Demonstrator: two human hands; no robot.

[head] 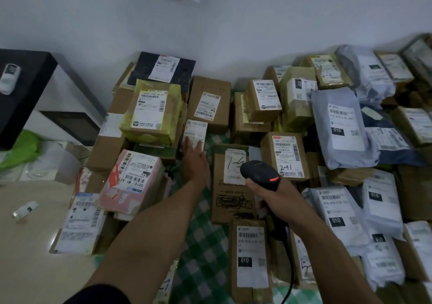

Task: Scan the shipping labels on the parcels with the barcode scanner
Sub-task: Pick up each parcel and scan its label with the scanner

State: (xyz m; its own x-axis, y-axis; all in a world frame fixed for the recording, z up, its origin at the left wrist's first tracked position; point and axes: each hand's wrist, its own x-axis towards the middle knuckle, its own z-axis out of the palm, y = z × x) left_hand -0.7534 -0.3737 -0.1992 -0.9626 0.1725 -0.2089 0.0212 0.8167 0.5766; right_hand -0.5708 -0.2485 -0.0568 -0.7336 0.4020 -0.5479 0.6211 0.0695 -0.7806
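One hand, the right hand (273,197), wraps curled fingers round the handle of the black barcode scanner (259,172). The scanner's rounded matte head, with a red-orange strip glowing on its back, sits over the white label of a flat brown carton (230,210) pen-marked "1-4", and a dark cable (289,271) trails from the handle toward the bottom edge. The left hand (195,161) reaches further out, fingers straight and close together, fingertips resting on a small white-labelled parcel (196,129) standing between the stacks. Just right of the scanner stands a squat cardboard box (288,156) with a barcoded label and "2-41" handwritten on it. Nearer the person lies a long narrow carton (251,257) with a black "010" patch on its label. To the left are a pink paper-wrapped parcel (131,179) and a box bound in yellow-green tape (152,111), both lying label-up on plain brown cartons, and behind them sits a flat black box (161,69). To the right are soft, crinkled grey plastic mailers (339,158) and white ones (383,207), lumpy and overlapping. Every box and bag in view is taped or sealed, so what they hold cannot be told. The heap lies on a green-and-white checked cloth (203,245) against a pale wall (233,23), with a smooth beige floor (28,233) at the left.
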